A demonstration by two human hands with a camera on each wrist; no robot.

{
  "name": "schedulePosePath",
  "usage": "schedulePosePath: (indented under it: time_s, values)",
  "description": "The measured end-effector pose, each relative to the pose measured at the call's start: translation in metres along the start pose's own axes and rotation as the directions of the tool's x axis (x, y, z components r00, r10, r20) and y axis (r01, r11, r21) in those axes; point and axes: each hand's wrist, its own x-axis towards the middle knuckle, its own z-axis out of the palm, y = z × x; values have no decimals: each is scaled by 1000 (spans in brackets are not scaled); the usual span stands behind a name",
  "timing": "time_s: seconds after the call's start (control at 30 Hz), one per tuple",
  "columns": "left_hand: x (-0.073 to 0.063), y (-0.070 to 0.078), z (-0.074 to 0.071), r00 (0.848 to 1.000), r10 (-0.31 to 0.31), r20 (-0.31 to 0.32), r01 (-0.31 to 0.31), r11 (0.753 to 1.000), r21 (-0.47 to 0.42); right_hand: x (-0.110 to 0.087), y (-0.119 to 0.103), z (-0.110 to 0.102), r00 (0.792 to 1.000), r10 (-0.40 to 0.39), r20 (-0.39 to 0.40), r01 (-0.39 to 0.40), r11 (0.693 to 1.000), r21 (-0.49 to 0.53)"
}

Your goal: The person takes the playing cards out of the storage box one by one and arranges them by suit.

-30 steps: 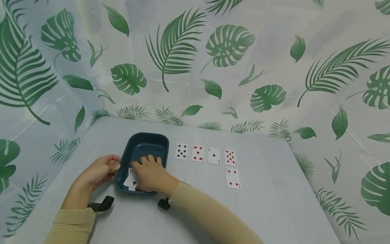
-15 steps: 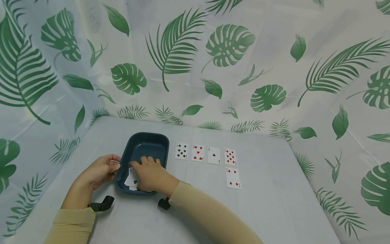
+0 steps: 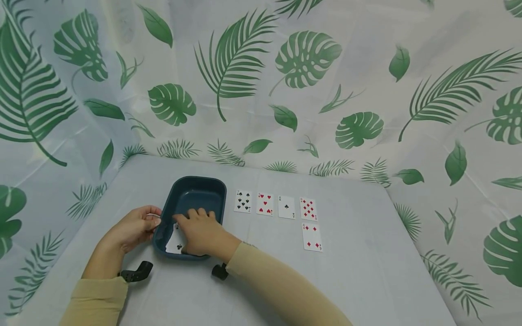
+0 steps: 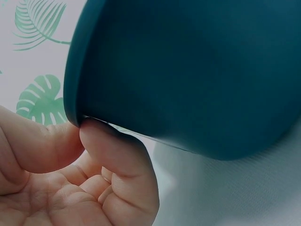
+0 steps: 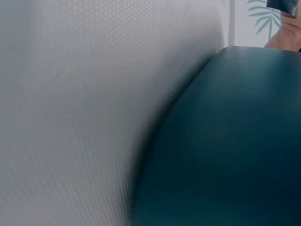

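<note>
The tray (image 3: 200,199) is plain dark blue — the seven of spades (image 3: 243,204) and ace of clubs (image 3: 287,212) black on white, the four of diamonds (image 3: 312,237) red on white. Beige sleeves (image 3: 281,280); white backdrop (image 3: 367,27) with green leaf print.

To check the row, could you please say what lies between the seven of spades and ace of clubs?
The head view shows the five of hearts, face up.

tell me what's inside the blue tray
At least one playing card, showing a black club, lies in the near part of the blue tray, partly under the right hand. Whatever that hand covers, perhaps more cards, cannot be seen.
</note>
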Motion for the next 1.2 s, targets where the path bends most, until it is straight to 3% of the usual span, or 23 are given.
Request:
schedulePosePath:
  time_s: [0.67,1.2]
  values:
    - [1,0,0,1000,10,10,-10,1000,-11,-3,-1,-6,1000,-5,6,5,1000,16]
    - [1,-1,1,1000,15,0,-15,1000,-6,-3,2,-5,996,-27,-85,34,996,82]
